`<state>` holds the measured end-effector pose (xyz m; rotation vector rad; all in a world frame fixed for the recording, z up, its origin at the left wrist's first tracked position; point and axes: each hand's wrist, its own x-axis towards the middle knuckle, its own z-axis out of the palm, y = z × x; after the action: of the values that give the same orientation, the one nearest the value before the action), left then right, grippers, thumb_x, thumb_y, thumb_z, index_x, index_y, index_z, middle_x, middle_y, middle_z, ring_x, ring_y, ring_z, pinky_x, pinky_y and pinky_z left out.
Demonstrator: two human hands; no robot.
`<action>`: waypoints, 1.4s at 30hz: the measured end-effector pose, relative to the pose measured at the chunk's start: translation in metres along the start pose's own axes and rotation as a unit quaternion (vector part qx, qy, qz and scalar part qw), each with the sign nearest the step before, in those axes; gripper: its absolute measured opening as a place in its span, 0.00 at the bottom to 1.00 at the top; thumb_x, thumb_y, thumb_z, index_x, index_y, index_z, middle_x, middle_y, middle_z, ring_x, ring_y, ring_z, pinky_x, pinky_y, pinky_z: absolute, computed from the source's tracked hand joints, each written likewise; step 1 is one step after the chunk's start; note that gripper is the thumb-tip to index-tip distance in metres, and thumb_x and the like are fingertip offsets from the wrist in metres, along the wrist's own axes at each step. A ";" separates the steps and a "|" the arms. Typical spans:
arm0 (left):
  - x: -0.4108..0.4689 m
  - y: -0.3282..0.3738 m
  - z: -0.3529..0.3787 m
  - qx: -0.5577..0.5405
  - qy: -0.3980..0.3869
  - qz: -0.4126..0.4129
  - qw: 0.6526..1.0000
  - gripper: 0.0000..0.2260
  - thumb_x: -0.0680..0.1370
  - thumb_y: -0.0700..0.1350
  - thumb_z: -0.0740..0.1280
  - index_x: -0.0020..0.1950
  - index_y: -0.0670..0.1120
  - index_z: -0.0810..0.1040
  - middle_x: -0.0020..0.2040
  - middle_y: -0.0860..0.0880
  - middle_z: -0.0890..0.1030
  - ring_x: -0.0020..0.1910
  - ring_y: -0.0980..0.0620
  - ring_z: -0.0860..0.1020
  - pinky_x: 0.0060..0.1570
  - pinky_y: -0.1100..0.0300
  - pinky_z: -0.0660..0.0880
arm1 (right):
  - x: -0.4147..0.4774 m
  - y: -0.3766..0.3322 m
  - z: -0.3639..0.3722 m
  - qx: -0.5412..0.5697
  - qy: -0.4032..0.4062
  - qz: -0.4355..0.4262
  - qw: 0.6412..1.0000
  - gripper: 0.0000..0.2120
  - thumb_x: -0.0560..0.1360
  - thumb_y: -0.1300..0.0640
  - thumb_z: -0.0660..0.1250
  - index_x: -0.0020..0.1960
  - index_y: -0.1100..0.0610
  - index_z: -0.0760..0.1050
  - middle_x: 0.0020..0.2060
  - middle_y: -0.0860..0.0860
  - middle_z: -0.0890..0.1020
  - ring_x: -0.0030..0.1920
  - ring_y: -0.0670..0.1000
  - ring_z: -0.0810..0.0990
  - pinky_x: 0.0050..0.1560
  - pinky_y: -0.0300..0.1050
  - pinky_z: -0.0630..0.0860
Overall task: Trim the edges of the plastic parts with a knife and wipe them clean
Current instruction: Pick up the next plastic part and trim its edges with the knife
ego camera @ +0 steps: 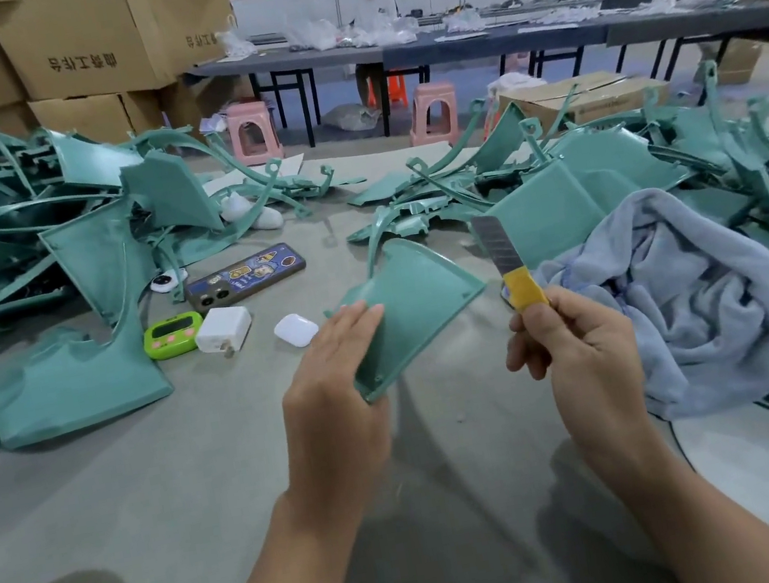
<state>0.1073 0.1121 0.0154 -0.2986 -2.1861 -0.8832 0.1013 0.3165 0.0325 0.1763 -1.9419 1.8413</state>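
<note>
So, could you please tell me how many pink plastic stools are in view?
2. One pink stool stands before the long table at left; the other stands to its right. More may be hidden behind it.

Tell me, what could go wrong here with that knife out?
The knife in the right hand has a long stretch of bare blade out; a slip while trimming could cut the left hand gripping the plastic part. So long a blade may also bend or snap. The phone lying nearby might catch falling shavings.
</note>
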 end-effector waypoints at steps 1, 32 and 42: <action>0.000 -0.002 0.000 0.009 0.015 -0.013 1.000 0.22 0.74 0.37 0.64 0.67 0.43 0.80 0.67 0.48 0.79 0.69 0.52 0.75 0.72 0.61 0.67 | -0.003 -0.002 0.000 -0.017 -0.012 -0.019 1.000 0.11 0.78 0.54 0.63 0.39 0.56 0.77 0.28 0.55 0.80 0.29 0.56 0.69 0.30 0.45 0.65; 0.001 -0.001 0.000 0.058 0.019 -0.006 0.998 0.21 0.74 0.36 0.63 0.67 0.42 0.81 0.67 0.46 0.80 0.68 0.48 0.76 0.73 0.61 0.66 | -0.016 -0.006 0.008 -0.303 -0.063 -0.097 0.946 0.14 0.76 0.49 0.63 0.35 0.54 0.66 0.25 0.48 0.68 0.28 0.47 0.65 0.30 0.46 0.63; -0.002 0.009 0.005 0.028 -0.093 0.126 0.987 0.23 0.69 0.32 0.72 0.64 0.42 0.82 0.66 0.45 0.80 0.68 0.47 0.77 0.74 0.50 0.64 | 0.008 -0.005 -0.003 0.136 -0.055 0.303 0.941 0.20 0.80 0.64 0.64 0.31 0.57 0.81 0.35 0.54 0.84 0.37 0.52 0.85 0.36 0.48 0.83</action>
<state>0.1103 0.1222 0.0166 -0.6361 -2.2754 -0.6741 0.0968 0.3211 0.0400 -0.2752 -1.9436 2.5437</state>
